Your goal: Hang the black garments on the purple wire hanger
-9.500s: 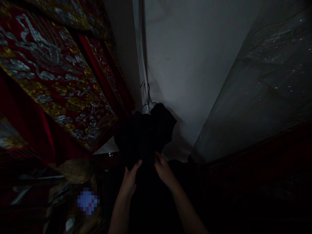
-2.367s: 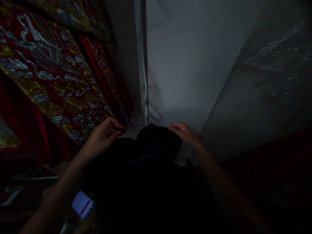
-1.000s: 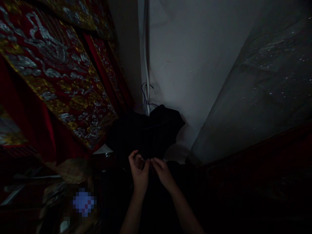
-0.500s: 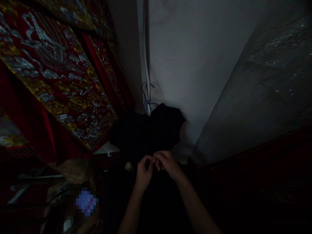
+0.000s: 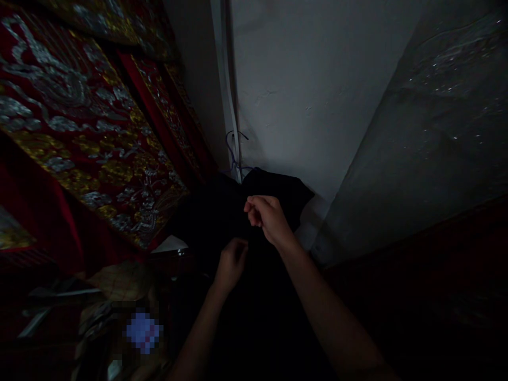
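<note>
A black garment hangs from a thin purple hanger against the wall; its folds are lost in the dark. In front of its upper part is my right hand, with the fingertips pinched together and the other fingers curled. My left hand is lower and to the left, before the same black cloth, its thumb and forefinger closed. Whether either hand grips the cloth or a small thing is too dark to see. The two hands are apart.
A red cloth with silver and gold embroidery hangs at the left. The hanger is by a pale strip on the grey wall. Clear plastic sheeting covers the right side. Dim items, one a woven tan thing, are at lower left.
My hands were together at the fingertips and are now apart. The right hand has moved up and away; the left has shifted slightly up and left. The garment's right side spreads wider.
</note>
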### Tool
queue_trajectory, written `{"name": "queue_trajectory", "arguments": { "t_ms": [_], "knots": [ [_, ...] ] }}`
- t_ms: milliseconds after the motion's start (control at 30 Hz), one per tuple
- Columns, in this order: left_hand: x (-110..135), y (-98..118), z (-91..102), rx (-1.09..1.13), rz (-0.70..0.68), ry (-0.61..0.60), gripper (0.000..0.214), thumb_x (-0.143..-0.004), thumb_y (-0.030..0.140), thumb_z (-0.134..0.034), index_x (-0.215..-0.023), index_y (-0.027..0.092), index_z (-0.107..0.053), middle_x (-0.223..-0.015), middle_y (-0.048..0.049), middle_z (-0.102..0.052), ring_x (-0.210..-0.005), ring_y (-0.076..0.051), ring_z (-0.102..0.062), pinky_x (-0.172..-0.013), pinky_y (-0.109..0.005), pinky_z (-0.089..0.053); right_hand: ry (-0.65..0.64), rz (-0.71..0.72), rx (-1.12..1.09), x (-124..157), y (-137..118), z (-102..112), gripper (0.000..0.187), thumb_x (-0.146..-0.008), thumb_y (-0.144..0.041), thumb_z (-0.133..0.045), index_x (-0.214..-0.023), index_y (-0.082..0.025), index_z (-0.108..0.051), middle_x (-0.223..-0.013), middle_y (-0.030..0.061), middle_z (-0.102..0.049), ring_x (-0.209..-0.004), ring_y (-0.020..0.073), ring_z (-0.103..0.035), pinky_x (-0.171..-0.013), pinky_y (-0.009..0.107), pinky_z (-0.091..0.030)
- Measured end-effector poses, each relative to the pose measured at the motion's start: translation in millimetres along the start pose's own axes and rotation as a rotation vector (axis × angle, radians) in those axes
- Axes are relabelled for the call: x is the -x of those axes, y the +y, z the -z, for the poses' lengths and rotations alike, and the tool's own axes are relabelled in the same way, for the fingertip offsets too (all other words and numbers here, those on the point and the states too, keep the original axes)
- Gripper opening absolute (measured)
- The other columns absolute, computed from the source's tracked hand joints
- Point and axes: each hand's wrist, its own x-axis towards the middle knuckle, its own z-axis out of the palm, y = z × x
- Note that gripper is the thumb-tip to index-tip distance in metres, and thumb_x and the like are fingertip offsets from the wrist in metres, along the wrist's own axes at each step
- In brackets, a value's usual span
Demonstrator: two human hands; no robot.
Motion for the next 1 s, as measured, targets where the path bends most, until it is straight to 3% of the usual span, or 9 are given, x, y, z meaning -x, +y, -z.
{"name": "queue_trajectory", "arguments": {
  "t_ms": [133,300,433,533,633,667,767,867,1000],
  "knots": [
    [-38,63,35.0,0.019,-0.220,0.246,0.044,-0.097,0.027,-0.053,-0.141,0.026,-0.045,-0.108,-0.0063,-0.066,-0.098,-0.020,-0.064,-0.092,-0.035,-0.048,-0.065,-0.003,0.105,11,6,6,0.030,-0.077,-0.041,-0.054,-0.060,-0.017,-0.061,-0.039,-0.0034,-0.050,-0.034,0.0076,-0.042,-0.038,0.020,-0.026],
    [-74,102,50.9,-0.235,-0.537,0.233,0.013,-0.096,0.021,-0.054,-0.094,0.019,-0.067,-0.088,-0.0042,-0.066,-0.084,-0.016,-0.062,-0.077,-0.028,-0.047,-0.081,0.115,0.232,10,-3,10,0.032,-0.085,-0.040,-0.051,-0.066,-0.017,-0.062,-0.041,-0.0045,-0.051,-0.035,0.0079,-0.043,-0.042,0.021,-0.030],
    [-77,108,48.1,-0.297,-0.571,0.420,0.011,-0.095,0.020,-0.055,-0.090,0.017,-0.063,-0.084,-0.0030,-0.064,-0.081,-0.015,-0.061,-0.075,-0.027,-0.045,-0.043,0.100,0.298,3,25,12,0.032,-0.088,-0.033,-0.047,-0.063,-0.018,-0.060,-0.041,-0.0033,-0.052,-0.037,0.0092,-0.046,-0.044,0.022,-0.031],
    [-76,104,63.6,-0.210,-0.469,0.672,0.011,-0.095,0.024,-0.055,-0.092,0.018,-0.063,-0.087,-0.0021,-0.064,-0.087,-0.016,-0.060,-0.082,-0.028,-0.045,-0.021,-0.001,0.321,8,60,14,0.032,-0.086,-0.025,-0.044,-0.058,-0.018,-0.058,-0.039,-0.0028,-0.050,-0.038,0.0099,-0.047,-0.045,0.022,-0.032],
    [-75,77,95.0,0.154,-0.218,0.905,0.012,-0.093,0.027,-0.057,-0.087,0.019,-0.063,-0.083,0.0005,-0.062,-0.083,-0.014,-0.059,-0.080,-0.027,-0.046,-0.059,-0.094,0.241,27,83,15,0.029,-0.083,-0.027,-0.045,-0.058,-0.019,-0.056,-0.040,-0.0035,-0.049,-0.036,0.0096,-0.046,-0.044,0.022,-0.031],
    [-72,63,105.0,0.360,-0.088,0.944,0.012,-0.092,0.028,-0.057,-0.084,0.019,-0.062,-0.080,0.0015,-0.062,-0.077,-0.014,-0.059,-0.076,-0.026,-0.046,-0.069,-0.109,0.206,36,87,15,0.028,-0.082,-0.030,-0.046,-0.058,-0.020,-0.055,-0.040,-0.0039,-0.049,-0.036,0.0094,-0.045,-0.043,0.022,-0.030],
    [-53,14,118.8,0.831,0.352,0.841,0.017,-0.089,0.026,-0.057,-0.072,0.020,-0.057,-0.066,0.0022,-0.059,-0.065,-0.014,-0.058,-0.067,-0.026,-0.047,-0.108,-0.126,0.134,64,91,9,0.028,-0.079,-0.036,-0.048,-0.056,-0.021,-0.054,-0.041,-0.0049,-0.046,-0.035,0.0091,-0.043,-0.042,0.022,-0.029],
    [-20,-22,98.6,0.903,0.516,0.748,0.023,-0.087,0.025,-0.057,-0.065,0.020,-0.054,-0.059,0.0017,-0.057,-0.060,-0.014,-0.058,-0.064,-0.026,-0.048,-0.122,-0.163,0.107,88,94,3,0.028,-0.078,-0.038,-0.048,-0.056,-0.021,-0.053,-0.042,-0.0047,-0.046,-0.035,0.0094,-0.043,-0.041,0.022,-0.029],
    [19,-28,42.7,0.873,0.559,0.639,0.017,-0.081,0.029,-0.066,-0.068,0.018,-0.061,-0.064,0.0017,-0.062,-0.060,-0.012,-0.059,-0.063,-0.024,-0.046,-0.058,-0.203,0.136,99,102,12,0.034,-0.082,-0.042,-0.047,-0.056,-0.021,-0.052,-0.043,-0.0044,-0.045,-0.037,0.0103,-0.042,-0.042,0.024,-0.030]
  ]
}}
